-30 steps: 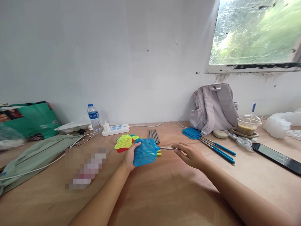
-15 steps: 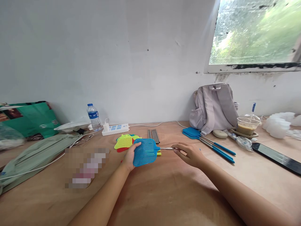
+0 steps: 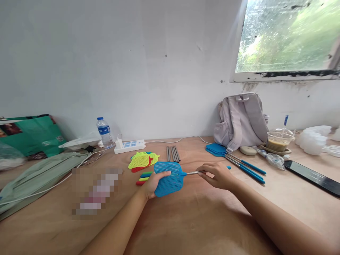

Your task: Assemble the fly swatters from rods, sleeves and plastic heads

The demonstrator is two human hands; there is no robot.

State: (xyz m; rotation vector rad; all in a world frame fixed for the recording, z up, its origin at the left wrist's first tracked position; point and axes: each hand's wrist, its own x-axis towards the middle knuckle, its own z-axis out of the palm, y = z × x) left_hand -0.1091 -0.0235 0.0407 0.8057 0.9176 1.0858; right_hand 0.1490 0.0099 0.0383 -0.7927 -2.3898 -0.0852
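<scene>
**Holding a blue swatter head and its metal rod over the table**

Gripping the blue swatter head (image 3: 170, 179) at its left edge, your left hand (image 3: 153, 184) has the thumb laid over the top of the mesh and the fingers curled beneath it, closed on the plastic. Your right hand (image 3: 217, 175) pinches the thin metal rod (image 3: 195, 173) that runs out of the head's neck; the fingers are drawn together around the rod, and a blue grip end shows just past your knuckles. The head sits low over the wooden table (image 3: 186, 219), in the middle of the view, tilted slightly toward you; whether it touches the wood you cannot tell from here.

Just behind the head lie loose coloured handle sleeves (image 3: 145, 177) in blue, green and red, and beyond them a small stack of yellow and red swatter heads (image 3: 142, 160). A bundle of bare metal rods (image 3: 172, 154) lies near the wall. To your right, well apart from your hands, finished blue swatters (image 3: 233, 157) lie in front of a grey backpack (image 3: 241, 120). A white power strip (image 3: 130, 145) and a water bottle (image 3: 102, 132) stand along the wall to the left.
</scene>
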